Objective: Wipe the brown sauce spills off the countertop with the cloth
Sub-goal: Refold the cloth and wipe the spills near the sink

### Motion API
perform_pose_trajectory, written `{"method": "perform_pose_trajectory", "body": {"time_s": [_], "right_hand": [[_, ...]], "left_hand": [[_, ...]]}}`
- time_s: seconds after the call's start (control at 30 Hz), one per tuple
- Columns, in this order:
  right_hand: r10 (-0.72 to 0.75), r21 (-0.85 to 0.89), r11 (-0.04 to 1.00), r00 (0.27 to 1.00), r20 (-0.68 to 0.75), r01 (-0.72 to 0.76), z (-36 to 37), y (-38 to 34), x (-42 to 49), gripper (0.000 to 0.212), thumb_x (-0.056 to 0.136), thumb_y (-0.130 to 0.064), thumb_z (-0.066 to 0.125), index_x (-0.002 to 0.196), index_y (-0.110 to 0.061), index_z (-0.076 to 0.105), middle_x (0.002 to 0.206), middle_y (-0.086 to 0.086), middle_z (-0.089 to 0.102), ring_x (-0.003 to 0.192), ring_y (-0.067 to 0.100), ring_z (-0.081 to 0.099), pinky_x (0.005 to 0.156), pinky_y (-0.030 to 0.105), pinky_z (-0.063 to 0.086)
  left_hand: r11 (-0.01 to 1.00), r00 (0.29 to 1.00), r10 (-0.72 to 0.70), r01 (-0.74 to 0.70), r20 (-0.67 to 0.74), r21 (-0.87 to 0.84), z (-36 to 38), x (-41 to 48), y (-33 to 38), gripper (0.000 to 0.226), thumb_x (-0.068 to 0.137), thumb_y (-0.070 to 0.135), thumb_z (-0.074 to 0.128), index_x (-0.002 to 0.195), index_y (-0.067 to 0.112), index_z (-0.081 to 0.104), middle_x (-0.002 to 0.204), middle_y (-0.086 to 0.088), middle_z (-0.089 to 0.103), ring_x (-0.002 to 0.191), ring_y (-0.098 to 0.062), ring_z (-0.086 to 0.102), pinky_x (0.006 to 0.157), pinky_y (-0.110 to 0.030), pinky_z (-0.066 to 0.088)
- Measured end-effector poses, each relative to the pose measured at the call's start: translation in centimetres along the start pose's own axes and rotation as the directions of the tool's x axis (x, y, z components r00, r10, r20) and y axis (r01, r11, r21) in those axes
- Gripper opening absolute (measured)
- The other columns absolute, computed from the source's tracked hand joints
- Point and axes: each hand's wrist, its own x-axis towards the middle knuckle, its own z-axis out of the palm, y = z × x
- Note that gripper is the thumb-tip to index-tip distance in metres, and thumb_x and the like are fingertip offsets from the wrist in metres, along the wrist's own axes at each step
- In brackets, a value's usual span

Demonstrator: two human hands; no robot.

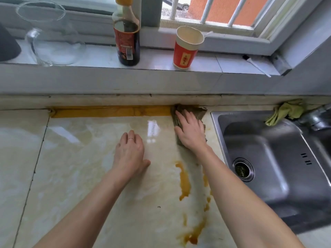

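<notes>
Running up the near part of the countertop (75,176), the brown sauce spills (185,181) form a ragged trail from the front edge toward the back. The trail lies between the two forearms, closer to the right one, with smaller drops beside it. None of this stretch looks wiped yet, so I judge most of the task remains.

Further in, the left hand (129,151) lies flat on bare stone with straight fingers, holding nothing. It is most likely a brace, taking weight while the other arm reaches.

Beyond it and to the right, the right hand (190,133) presses flat on the cloth (197,112). Its fingers are spread and extended rather than curled round the fabric, which puts pressure over a wide patch. The cloth, dark and brownish, lies at the back of the counter. Its far edge is against the raised ledge and over the end of a yellow tape strip (107,111), just beside the steel sink (279,176). That placement makes sense — a pull toward the body from there would sweep down the trail.

A crumpled green rag (286,111) sits behind the sink by the tap. On the window sill (100,56) above stand a glass bowl (53,42), a dark sauce bottle (128,45) and a red paper cup (186,51) — all well apart from the wiping.
</notes>
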Motion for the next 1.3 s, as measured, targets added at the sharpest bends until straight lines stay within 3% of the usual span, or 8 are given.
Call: {"method": "perform_pose_trajectory", "body": {"time_s": [0.13, 0.37, 0.6, 0.83, 0.97, 1.07, 1.23, 1.3], "right_hand": [[0.143, 0.025, 0.990, 0.990, -0.016, -0.142, 0.8, -2.5, -0.7, 0.060, 0.099, -0.034, 0.038, 0.154, -0.031, 0.015, 0.162, 0.001, 0.009, 0.149, 0.023, 0.003, 0.117, 0.050, 0.004], [-0.233, 0.002, 0.972, 0.971, 0.056, 0.233, 0.6, -3.3, -3.3, 0.057, 0.100, -0.038, 0.038, 0.153, -0.035, 0.016, 0.162, -0.004, 0.011, 0.149, 0.017, 0.005, 0.120, 0.045, 0.007], [0.216, 0.029, 0.976, 0.975, -0.046, -0.215, 0.8, -2.3, -1.2, 0.060, 0.099, -0.034, 0.038, 0.154, -0.030, 0.014, 0.163, 0.002, 0.006, 0.149, 0.023, 0.000, 0.117, 0.047, 0.002], [-0.205, 0.036, 0.979, 0.976, 0.069, 0.203, 1.0, -4.1, -4.1, 0.059, 0.101, -0.035, 0.038, 0.154, -0.035, 0.013, 0.163, -0.003, 0.009, 0.149, 0.018, 0.003, 0.120, 0.043, 0.005], [0.040, 0.089, 0.995, 0.999, 0.002, -0.040, 0.5, -2.2, -2.5, 0.058, 0.100, -0.032, 0.039, 0.154, -0.031, 0.018, 0.163, -0.002, 0.012, 0.149, 0.018, 0.004, 0.119, 0.042, 0.007], [0.173, 0.138, 0.975, 0.985, 0.011, -0.173, 1.4, -6.0, -3.3, 0.061, 0.099, -0.027, 0.039, 0.154, -0.031, 0.012, 0.163, 0.000, 0.002, 0.149, 0.021, -0.005, 0.119, 0.047, -0.002], [-0.138, 0.122, 0.984, 0.989, 0.055, 0.130, 2.5, -8.4, -8.9, 0.062, 0.101, -0.026, 0.037, 0.154, -0.037, 0.007, 0.163, -0.006, -0.003, 0.149, 0.015, -0.010, 0.120, 0.043, -0.007], [-0.134, 0.108, 0.986, 0.989, 0.055, 0.128, 2.1, -6.0, -9.1, 0.061, 0.101, -0.027, 0.039, 0.153, -0.038, 0.010, 0.163, -0.008, 0.001, 0.149, 0.012, -0.006, 0.120, 0.041, -0.005]], "left_hand": [[1.000, 1.000, 0.002, -0.002, 0.006, 0.003, 0.2, 0.2, 0.0, 0.094, 0.083, 0.047, 0.062, 0.148, 0.000, 0.013, 0.156, -0.019, 0.008, 0.144, -0.037, 0.009, 0.116, -0.040, 0.023], [1.000, 1.000, -0.001, 0.001, 0.010, 0.002, 0.4, 0.3, 0.0, 0.096, 0.083, 0.051, 0.061, 0.149, 0.003, 0.010, 0.157, -0.018, 0.006, 0.145, -0.036, 0.007, 0.118, -0.040, 0.020], [1.000, 1.000, 0.006, -0.006, 0.017, 0.005, 0.5, 0.3, -0.2, 0.094, 0.086, 0.049, 0.058, 0.148, 0.001, 0.008, 0.156, -0.019, 0.004, 0.145, -0.036, 0.004, 0.118, -0.039, 0.020], [1.000, 1.000, 0.012, -0.012, 0.006, 0.014, 0.5, 0.5, 0.0, 0.095, 0.084, 0.051, 0.060, 0.149, 0.002, 0.010, 0.157, -0.020, 0.006, 0.145, -0.037, 0.007, 0.119, -0.042, 0.019], [1.000, 1.000, 0.006, -0.005, 0.013, -0.012, 0.5, 0.2, -0.2, 0.095, 0.085, 0.050, 0.059, 0.149, 0.003, 0.007, 0.157, -0.017, 0.002, 0.146, -0.036, 0.003, 0.119, -0.040, 0.017], [1.000, 1.000, 0.009, -0.009, 0.000, -0.024, 0.5, 0.2, -0.3, 0.094, 0.084, 0.050, 0.061, 0.148, 0.004, 0.011, 0.157, -0.017, 0.006, 0.146, -0.035, 0.005, 0.119, -0.039, 0.016], [0.995, 0.999, 0.047, -0.045, 0.017, -0.087, -0.7, 0.3, -1.3, 0.079, 0.082, 0.040, 0.066, 0.144, 0.009, 0.028, 0.154, -0.013, 0.021, 0.141, -0.030, 0.022, 0.114, -0.035, 0.025], [0.987, 0.999, 0.043, -0.038, 0.030, -0.157, -1.2, -0.2, -2.7, 0.072, 0.083, 0.027, 0.066, 0.144, 0.012, 0.031, 0.154, -0.010, 0.022, 0.138, -0.029, 0.031, 0.109, -0.036, 0.034]]}}
